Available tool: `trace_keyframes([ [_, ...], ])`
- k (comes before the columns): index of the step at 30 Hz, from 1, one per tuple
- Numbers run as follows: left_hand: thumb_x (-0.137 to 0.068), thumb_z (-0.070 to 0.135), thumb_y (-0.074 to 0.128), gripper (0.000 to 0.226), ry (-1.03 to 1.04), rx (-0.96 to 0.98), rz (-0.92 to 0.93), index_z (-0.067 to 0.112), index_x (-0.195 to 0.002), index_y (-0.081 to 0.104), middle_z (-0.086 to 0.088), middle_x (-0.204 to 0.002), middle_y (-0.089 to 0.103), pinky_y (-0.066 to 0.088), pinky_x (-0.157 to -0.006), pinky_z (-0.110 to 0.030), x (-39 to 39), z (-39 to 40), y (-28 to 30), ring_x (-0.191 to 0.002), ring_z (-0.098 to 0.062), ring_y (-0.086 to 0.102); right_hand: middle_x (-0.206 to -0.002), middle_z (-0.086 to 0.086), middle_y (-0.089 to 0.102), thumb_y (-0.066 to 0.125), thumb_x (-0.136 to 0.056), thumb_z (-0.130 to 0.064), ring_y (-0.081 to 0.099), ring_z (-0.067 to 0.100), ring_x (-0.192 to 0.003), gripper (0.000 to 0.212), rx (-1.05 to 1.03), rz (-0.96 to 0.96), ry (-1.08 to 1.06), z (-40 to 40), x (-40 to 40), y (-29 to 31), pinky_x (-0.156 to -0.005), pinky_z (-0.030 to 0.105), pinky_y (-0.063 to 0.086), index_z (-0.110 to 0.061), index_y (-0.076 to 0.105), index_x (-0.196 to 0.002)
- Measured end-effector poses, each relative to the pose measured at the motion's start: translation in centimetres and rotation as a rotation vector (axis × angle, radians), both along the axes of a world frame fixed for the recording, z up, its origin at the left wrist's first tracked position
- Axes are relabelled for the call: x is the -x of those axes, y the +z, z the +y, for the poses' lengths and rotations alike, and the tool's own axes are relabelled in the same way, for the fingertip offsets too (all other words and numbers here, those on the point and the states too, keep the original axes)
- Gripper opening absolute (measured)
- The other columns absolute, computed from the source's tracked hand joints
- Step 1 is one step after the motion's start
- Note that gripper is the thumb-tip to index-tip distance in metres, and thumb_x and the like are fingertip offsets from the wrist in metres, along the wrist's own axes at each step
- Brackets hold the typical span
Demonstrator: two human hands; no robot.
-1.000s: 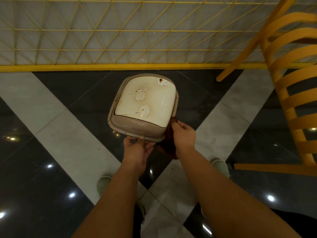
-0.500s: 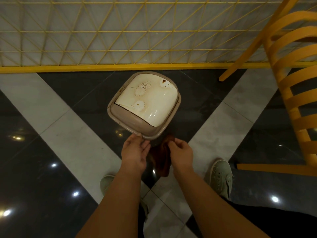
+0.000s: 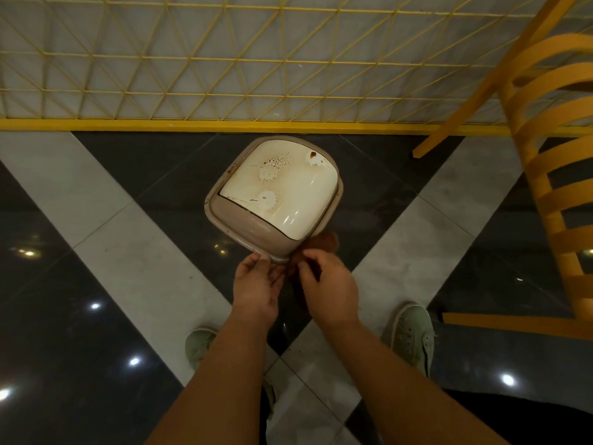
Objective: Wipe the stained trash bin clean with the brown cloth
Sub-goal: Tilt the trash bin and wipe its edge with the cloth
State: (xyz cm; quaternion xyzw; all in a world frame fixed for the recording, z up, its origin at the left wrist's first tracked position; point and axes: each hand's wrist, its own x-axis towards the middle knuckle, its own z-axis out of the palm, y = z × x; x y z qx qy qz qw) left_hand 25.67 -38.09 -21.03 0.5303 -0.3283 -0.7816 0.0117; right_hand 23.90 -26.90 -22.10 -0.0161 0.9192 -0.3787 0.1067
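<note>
Above the dark and pale tiled floor [image 3: 106,200], between my two shoes, I hold the stained trash bin [image 3: 276,194] up in front of me, its cream lid facing me with brown rings and spots. My left hand [image 3: 256,284] grips the bin's near rim, thumb on top and fingers curled beneath. My right hand [image 3: 330,287] pinches the brown cloth [image 3: 324,245], which is bunched against the bin's near right corner and partly hidden behind it. Ahead stands a yellow wire fence [image 3: 224,65]; a yellow chair [image 3: 552,175] is to my right.
</note>
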Motion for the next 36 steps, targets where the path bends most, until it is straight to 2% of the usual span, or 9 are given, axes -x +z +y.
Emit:
trace_keyframes([
  [3,-0.095,0.01,0.051,0.02,-0.022,0.008,-0.015,0.012,-0.114,0.053,-0.015,-0.103,0.066,0.054,-0.087,-0.04,-0.1,-0.3,0.1,-0.095,-0.027,0.067,-0.106,-0.007,0.066,0.061,-0.089,-0.028,0.051,-0.001,-0.081,0.02,-0.065,0.075,0.095,1.1,1.7,0.2,-0.067,0.007,0.034,-0.029,0.067,-0.108],
  [8,-0.095,0.009,0.051,0.02,-0.068,0.02,-0.025,0.013,-0.114,0.052,-0.013,-0.102,0.066,0.053,-0.087,-0.04,-0.3,-0.7,0.2,-0.094,-0.025,0.068,-0.115,-0.004,0.063,0.055,-0.093,-0.027,0.06,0.011,-0.096,0.024,-0.157,0.028,-0.033,2.0,7.1,1.3,-0.078,0.022,0.044,-0.032,0.064,-0.115],
  [12,-0.095,0.008,0.051,0.019,-0.053,0.038,-0.025,0.013,-0.113,0.052,-0.015,-0.104,0.066,0.052,-0.092,-0.043,-0.3,-0.8,0.5,-0.096,-0.027,0.066,-0.109,-0.004,0.063,0.055,-0.093,-0.029,0.056,0.006,-0.085,0.02,-0.162,0.056,0.106,1.4,3.6,1.1,-0.072,0.019,0.042,-0.03,0.064,-0.11],
  [16,-0.094,0.011,0.053,0.025,-0.043,0.033,-0.032,0.012,-0.119,0.054,-0.015,-0.106,0.068,0.055,-0.083,-0.036,-0.3,-1.6,0.7,-0.095,-0.026,0.068,-0.109,-0.008,0.064,0.058,-0.091,-0.029,0.06,0.006,-0.089,0.02,-0.132,0.013,0.305,0.7,-0.4,0.3,-0.077,0.018,0.044,-0.033,0.066,-0.109],
  [19,-0.093,0.013,0.057,0.03,0.047,0.052,-0.064,0.012,-0.123,0.057,-0.009,-0.107,0.07,0.054,-0.08,-0.031,-0.7,-3.0,0.4,-0.093,-0.02,0.068,-0.111,-0.01,0.063,0.054,-0.093,-0.031,0.052,0.001,-0.088,0.023,-0.069,-0.09,0.067,2.3,0.5,0.1,-0.078,0.018,0.041,-0.036,0.064,-0.113],
  [21,-0.09,0.015,0.062,0.029,0.125,0.052,-0.093,0.014,-0.119,0.061,-0.005,-0.099,0.073,0.055,-0.081,-0.03,-1.0,-3.5,0.3,-0.088,-0.015,0.07,-0.112,-0.009,0.062,0.053,-0.094,-0.033,0.056,0.006,-0.095,0.026,-0.027,-0.099,-0.108,3.7,2.0,0.1,-0.08,0.022,0.044,-0.037,0.06,-0.118],
  [25,-0.09,0.016,0.062,0.024,0.13,0.017,-0.091,0.016,-0.114,0.063,-0.004,-0.097,0.073,0.052,-0.089,-0.033,-0.8,-2.2,0.3,-0.088,-0.015,0.07,-0.12,-0.008,0.059,0.054,-0.093,-0.035,0.054,0.007,-0.1,0.031,0.035,-0.085,-0.257,4.1,5.0,0.9,-0.085,0.027,0.049,-0.039,0.055,-0.124],
  [32,-0.095,0.015,0.053,0.017,0.083,0.055,-0.023,0.019,-0.112,0.053,-0.011,-0.105,0.067,0.055,-0.078,-0.036,-0.9,-2.1,-0.2,-0.091,-0.024,0.069,-0.12,-0.004,0.06,0.054,-0.094,-0.032,0.059,0.012,-0.101,0.03,-0.174,0.026,-0.082,2.3,7.8,0.9,-0.08,0.022,0.043,-0.033,0.058,-0.123],
  [36,-0.095,0.015,0.053,0.012,0.077,0.069,-0.038,0.021,-0.105,0.052,-0.011,-0.104,0.066,0.056,-0.076,-0.036,-0.8,-2.0,-0.2,-0.09,-0.024,0.068,-0.11,-0.003,0.062,0.053,-0.094,-0.028,0.055,0.007,-0.084,0.023,-0.182,0.099,0.09,1.3,5.2,0.8,-0.074,0.018,0.041,-0.03,0.062,-0.115],
])
